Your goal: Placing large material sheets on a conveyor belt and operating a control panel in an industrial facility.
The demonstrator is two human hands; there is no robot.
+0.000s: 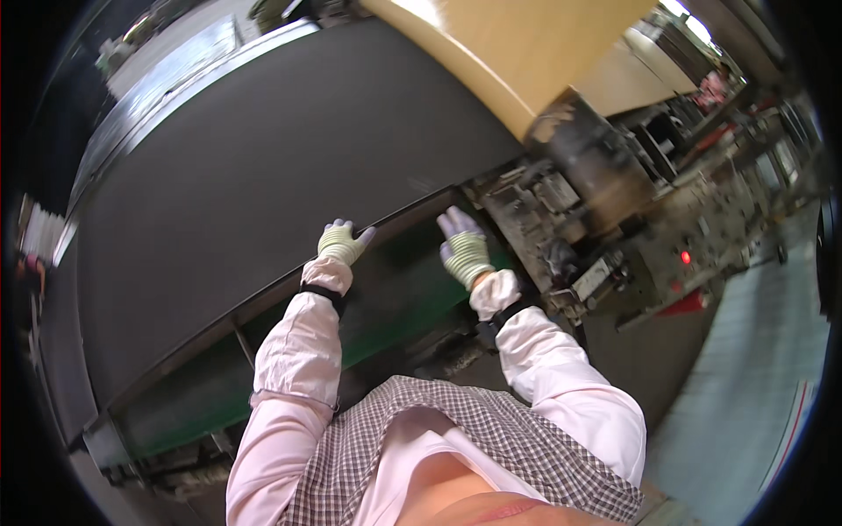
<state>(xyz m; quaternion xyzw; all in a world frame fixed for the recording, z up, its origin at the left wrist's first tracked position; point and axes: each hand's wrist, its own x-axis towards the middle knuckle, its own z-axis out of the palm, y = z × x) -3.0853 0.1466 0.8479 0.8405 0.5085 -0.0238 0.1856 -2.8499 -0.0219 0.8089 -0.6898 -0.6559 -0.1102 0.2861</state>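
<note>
Both my hands wear striped, pale yellow-green gloves with lilac fingertips. My left hand point(344, 242) rests at the near edge of a wide, dark conveyor belt point(254, 149), its fingers and thumb apart. To its right, my right hand point(465, 245) is over the near corner of the belt's frame, beside the machine, with fingers stretched out. Neither hand shows anything in its grasp. Under the belt's edge runs a green panel point(395, 307). Whether the right fingertips touch the frame, I cannot tell.
A large tan sheet point(509, 53) curves over the belt's far right. A grimy machine point(605, 202) with rollers stands right, bearing a lit red lamp point(686, 258). Pale sheets point(745, 368) lie at the far right. A shiny metal rail point(202, 79) borders the belt's far left.
</note>
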